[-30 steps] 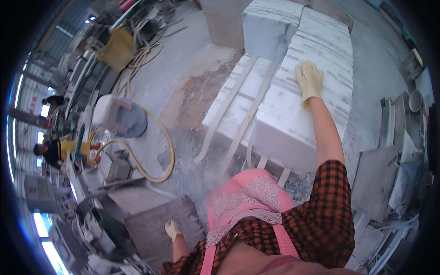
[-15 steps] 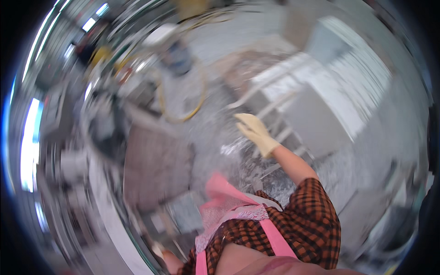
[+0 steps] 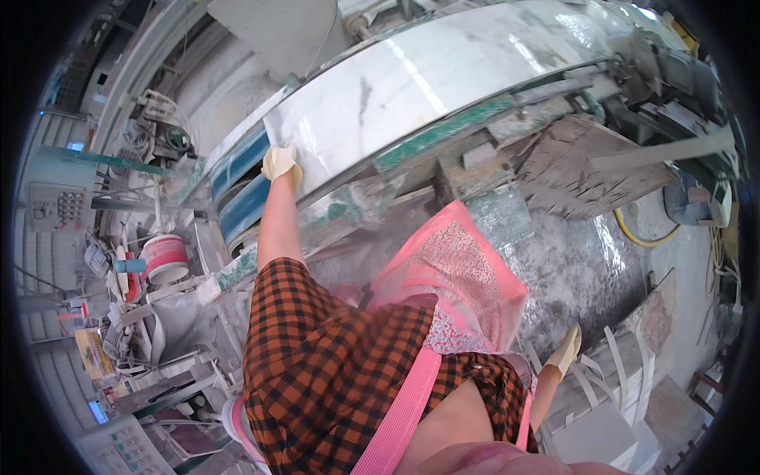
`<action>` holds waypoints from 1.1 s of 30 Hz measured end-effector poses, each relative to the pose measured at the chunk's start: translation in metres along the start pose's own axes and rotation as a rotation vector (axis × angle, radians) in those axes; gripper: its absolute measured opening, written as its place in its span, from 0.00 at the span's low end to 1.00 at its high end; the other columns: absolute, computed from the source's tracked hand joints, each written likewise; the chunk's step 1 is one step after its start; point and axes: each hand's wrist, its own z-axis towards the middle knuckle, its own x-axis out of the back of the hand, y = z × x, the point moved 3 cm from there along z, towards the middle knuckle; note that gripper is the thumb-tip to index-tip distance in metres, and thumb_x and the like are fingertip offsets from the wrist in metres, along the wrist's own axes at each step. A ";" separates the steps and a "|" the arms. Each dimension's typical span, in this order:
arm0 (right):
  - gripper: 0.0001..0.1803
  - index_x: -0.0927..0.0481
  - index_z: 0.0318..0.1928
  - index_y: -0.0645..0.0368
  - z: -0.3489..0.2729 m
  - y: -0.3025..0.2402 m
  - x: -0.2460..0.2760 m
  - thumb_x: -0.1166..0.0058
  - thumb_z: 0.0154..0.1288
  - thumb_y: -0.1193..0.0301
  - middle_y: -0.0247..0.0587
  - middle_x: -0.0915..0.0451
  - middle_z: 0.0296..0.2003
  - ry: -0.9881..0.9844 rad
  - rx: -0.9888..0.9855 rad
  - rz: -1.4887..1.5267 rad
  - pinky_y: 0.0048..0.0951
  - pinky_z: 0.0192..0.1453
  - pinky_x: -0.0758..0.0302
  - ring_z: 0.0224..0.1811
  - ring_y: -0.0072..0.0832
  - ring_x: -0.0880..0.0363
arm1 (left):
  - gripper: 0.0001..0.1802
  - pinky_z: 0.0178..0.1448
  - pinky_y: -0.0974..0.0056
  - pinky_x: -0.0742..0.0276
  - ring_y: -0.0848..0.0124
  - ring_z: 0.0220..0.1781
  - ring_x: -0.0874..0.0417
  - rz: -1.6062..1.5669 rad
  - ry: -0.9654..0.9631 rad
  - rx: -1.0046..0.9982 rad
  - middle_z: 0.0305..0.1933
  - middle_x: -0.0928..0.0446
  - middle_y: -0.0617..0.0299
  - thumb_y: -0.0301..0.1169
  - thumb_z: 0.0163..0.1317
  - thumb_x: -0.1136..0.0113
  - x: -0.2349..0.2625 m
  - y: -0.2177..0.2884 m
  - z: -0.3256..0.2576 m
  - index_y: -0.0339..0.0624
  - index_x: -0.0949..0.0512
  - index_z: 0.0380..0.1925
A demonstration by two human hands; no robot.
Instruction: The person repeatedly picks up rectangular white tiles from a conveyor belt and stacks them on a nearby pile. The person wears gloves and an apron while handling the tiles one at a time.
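A long white marble slab (image 3: 467, 67) with grey veins lies on a machine bed across the far side. At its left end, my left hand (image 3: 282, 165), in a cream rubber glove, is closed over the slab's edge; its fingertips are partly hidden. Blue belt strips (image 3: 241, 210) run just beyond that end, beside my wrist. My right hand (image 3: 567, 351), also gloved, hangs low at the right with fingers stretched and nothing in them. Closest to it are pale straps (image 3: 594, 376) around a stack of slabs.
A rough brown board (image 3: 590, 170) juts out on the right below the bed. Beyond it are a yellow hose (image 3: 645, 237) and a blue bucket (image 3: 687, 198). A red and white bucket (image 3: 165, 257) and a control panel (image 3: 59, 207) stand at the left. The floor (image 3: 590, 273) looks wet.
My view has swung left from the strapped stack to the marble slab. My left hand has come up onto the slab's end, while my right hand has dropped back at my side.
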 end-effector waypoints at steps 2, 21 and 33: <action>0.31 0.29 0.68 0.61 -0.014 -0.011 -0.023 0.50 0.76 0.52 0.40 0.28 0.65 -0.056 0.017 -0.072 0.34 0.73 0.38 0.69 0.28 0.33 | 0.34 0.57 0.49 0.23 0.44 0.55 0.17 0.066 -0.103 0.081 0.49 0.18 0.37 0.56 0.57 0.44 -0.009 -0.029 0.030 0.34 0.16 0.46; 0.26 0.22 0.61 0.60 -0.083 -0.184 -0.172 0.56 0.78 0.53 0.35 0.13 0.41 -0.375 0.271 -0.335 0.28 0.65 0.33 0.51 0.20 0.23 | 0.27 0.60 0.51 0.19 0.54 0.54 0.15 -1.268 -0.764 0.256 0.55 0.18 0.47 0.45 0.70 0.46 0.090 0.022 0.088 0.33 0.25 0.59; 0.27 0.19 0.55 0.59 -0.076 -0.141 -0.126 0.53 0.74 0.50 0.39 0.16 0.32 -0.420 0.175 -0.065 0.34 0.64 0.31 0.45 0.25 0.18 | 0.29 0.65 0.60 0.22 0.60 0.60 0.19 -0.902 -0.662 -0.128 0.58 0.21 0.48 0.31 0.60 0.34 0.171 0.129 0.090 0.30 0.27 0.60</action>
